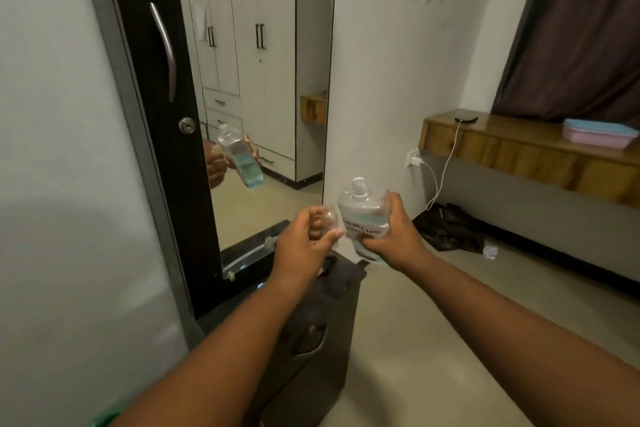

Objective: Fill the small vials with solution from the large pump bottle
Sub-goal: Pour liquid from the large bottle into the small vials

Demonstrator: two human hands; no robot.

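Pump bottle (363,215) in R hand (394,232), vial (329,218) in L hand (304,239)

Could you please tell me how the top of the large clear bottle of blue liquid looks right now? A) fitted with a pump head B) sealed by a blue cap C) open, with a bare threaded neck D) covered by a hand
C: the large clear bottle of blue liquid, held in the right hand, shows a bare threaded neck with no pump or cap.

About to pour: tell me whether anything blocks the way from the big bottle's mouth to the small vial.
Nothing visible does. The large bottle, pump off and neck open, sits upright in the right hand beside the vial held by the left hand.
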